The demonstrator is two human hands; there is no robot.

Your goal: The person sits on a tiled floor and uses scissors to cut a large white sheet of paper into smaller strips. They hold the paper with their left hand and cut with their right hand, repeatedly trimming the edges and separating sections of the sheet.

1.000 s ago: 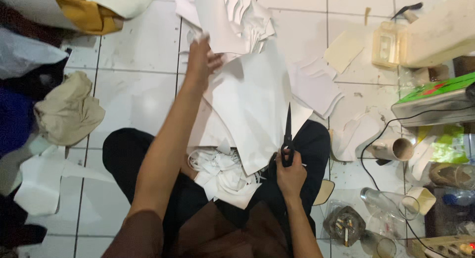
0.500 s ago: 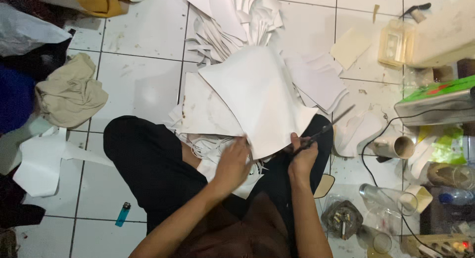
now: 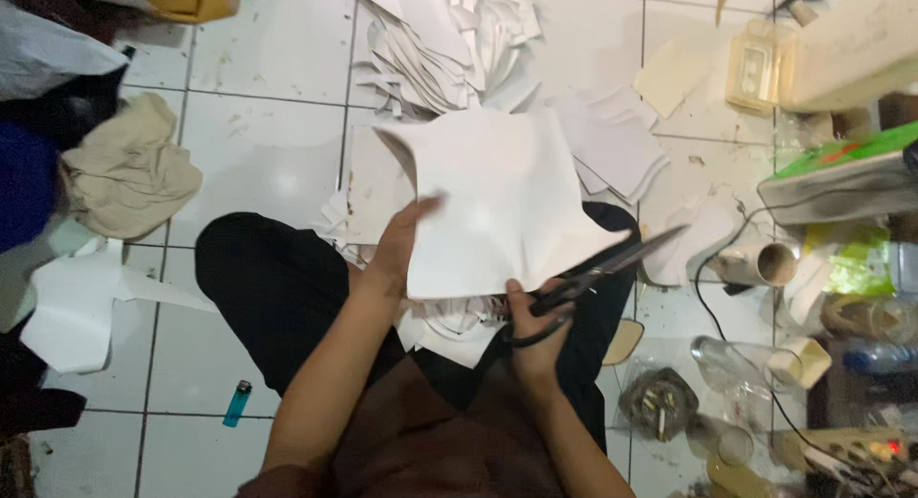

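Observation:
I sit on a white tiled floor with my legs in black trousers (image 3: 277,297). My left hand (image 3: 402,245) grips the left edge of a large white sheet (image 3: 507,202) and holds it up over my lap. My right hand (image 3: 535,331) is closed around the handles of black scissors (image 3: 598,269), whose blades point up and to the right at the sheet's lower right edge. White offcuts (image 3: 449,326) lie in my lap under the sheet.
A heap of white cut pieces (image 3: 449,49) lies ahead. Crumpled beige cloth (image 3: 129,168) and dark clothes lie left. A blue lighter (image 3: 237,402) rests on the tiles. Right side: tape rolls (image 3: 765,264), plastic bottles, a green box (image 3: 841,168), a black cable, an ashtray (image 3: 660,402).
My left hand came back from the far paper heap and took the sheet's left edge. The scissors swung from pointing straight up to pointing right along the sheet's lower edge.

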